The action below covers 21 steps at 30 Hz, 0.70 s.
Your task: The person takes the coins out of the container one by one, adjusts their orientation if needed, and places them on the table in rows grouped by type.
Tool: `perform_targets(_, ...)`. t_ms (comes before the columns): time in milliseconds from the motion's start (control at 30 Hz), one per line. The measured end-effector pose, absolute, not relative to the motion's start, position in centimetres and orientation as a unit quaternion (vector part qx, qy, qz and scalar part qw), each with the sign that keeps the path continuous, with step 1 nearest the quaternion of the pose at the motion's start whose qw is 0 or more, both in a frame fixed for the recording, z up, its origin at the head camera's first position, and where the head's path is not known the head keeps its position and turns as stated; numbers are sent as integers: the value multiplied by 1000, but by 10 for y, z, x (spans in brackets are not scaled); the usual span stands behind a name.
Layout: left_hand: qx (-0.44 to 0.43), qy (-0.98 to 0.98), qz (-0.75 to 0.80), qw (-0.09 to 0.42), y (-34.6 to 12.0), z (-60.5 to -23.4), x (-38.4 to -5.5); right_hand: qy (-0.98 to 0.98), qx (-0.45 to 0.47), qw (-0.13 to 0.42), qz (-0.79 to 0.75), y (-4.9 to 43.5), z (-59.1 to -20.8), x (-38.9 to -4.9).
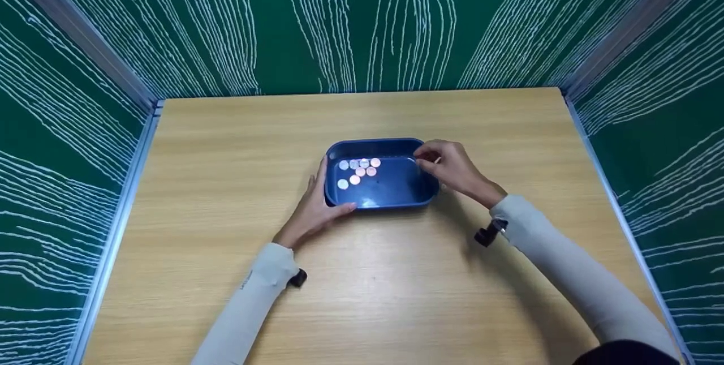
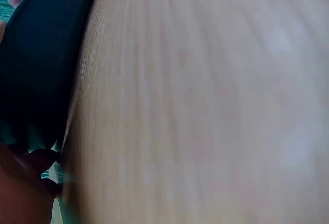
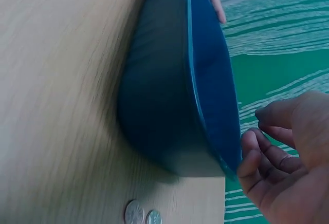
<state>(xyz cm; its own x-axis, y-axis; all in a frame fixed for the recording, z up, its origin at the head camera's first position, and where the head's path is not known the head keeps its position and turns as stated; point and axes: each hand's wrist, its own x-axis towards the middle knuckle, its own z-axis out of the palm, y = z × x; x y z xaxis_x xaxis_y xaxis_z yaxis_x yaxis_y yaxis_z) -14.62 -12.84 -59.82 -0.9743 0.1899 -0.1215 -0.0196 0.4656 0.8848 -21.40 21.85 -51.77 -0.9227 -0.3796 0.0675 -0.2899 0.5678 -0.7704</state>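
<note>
A blue rectangular tray (image 1: 396,187) stands on the table, with several round coins (image 1: 343,184) in its left half. My left hand (image 1: 314,206) grips the tray's left end, thumb over the front rim and fingers along the side. In the left wrist view, the tray's dark outer wall (image 2: 41,54) hides most of that hand. At the tray's right end is my right hand (image 1: 449,167), its fingers loosely bent over the rim. The right wrist view shows this hand (image 3: 288,167) with thumb and forefinger parted and no coin visible between them.
Two coins (image 3: 134,212) lie on the wooden table (image 1: 226,184) beside the tray's right end, hidden in the head view. Green panels (image 1: 396,25) with white wavy lines stand behind and at both sides. Small black cameras (image 1: 486,236) are worn on the wrists.
</note>
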Motion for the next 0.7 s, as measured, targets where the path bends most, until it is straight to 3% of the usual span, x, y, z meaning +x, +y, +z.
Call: perform_targets(700,47,856,503,111,-128,-596,-146,882,-279,156,-347,180,-527,-244)
